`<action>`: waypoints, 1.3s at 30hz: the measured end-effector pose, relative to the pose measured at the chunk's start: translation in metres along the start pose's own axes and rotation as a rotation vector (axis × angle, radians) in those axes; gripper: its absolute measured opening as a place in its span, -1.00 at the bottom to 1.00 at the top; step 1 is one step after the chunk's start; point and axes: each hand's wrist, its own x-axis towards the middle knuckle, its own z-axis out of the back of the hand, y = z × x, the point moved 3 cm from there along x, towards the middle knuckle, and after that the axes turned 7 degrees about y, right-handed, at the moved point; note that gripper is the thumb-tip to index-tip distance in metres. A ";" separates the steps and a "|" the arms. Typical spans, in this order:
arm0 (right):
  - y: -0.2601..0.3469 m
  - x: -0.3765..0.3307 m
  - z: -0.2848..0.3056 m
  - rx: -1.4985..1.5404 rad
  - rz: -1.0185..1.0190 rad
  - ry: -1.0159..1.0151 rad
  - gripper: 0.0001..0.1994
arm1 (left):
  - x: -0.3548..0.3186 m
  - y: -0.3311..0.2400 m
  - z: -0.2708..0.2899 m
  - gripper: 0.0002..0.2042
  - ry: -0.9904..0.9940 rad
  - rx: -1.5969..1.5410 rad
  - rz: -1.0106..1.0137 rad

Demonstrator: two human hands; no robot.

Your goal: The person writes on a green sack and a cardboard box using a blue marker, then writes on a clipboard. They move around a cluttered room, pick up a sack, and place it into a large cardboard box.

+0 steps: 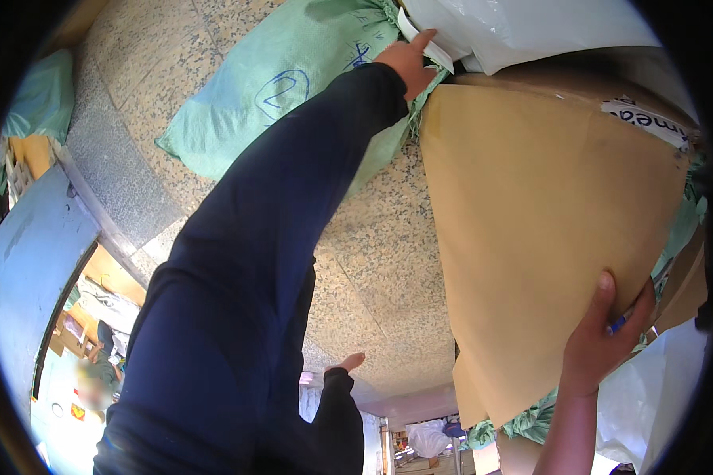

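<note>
A large brown paper or thin card sheet (531, 229) stretches down the right side. My right hand (610, 336) grips its lower right part, the thumb lying on the surface and the fingers curled at a fold. Something small and blue (618, 324) shows between thumb and fingers; its kind is unclear. At the end of a long dark blue sleeve, my left hand (408, 65) reaches to the far middle, one digit stretched over the white edge of a plastic bag (531, 28). Its other fingers are partly hidden. Beside it a green woven sack (253, 111) with blue marks lies on the floor.
Speckled stone tiles (380, 269) cover the floor. A bare foot (348, 362) in dark trousers stands low in the middle. Another green sack (40, 95) and a blue panel (40, 253) are at the left. White plastic (650, 396) lies at the lower right.
</note>
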 end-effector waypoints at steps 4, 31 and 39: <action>-0.001 0.000 0.000 -0.008 -0.042 -0.010 -0.47 | 0.015 -0.013 -0.016 -0.50 0.024 0.069 0.093; 0.003 0.006 0.001 0.020 0.108 -0.004 -0.58 | -0.095 0.130 0.057 -0.78 -0.341 -0.483 0.555; 0.002 0.005 0.000 0.029 0.082 0.010 -0.55 | -0.091 0.139 0.086 -0.59 -0.324 -0.079 0.559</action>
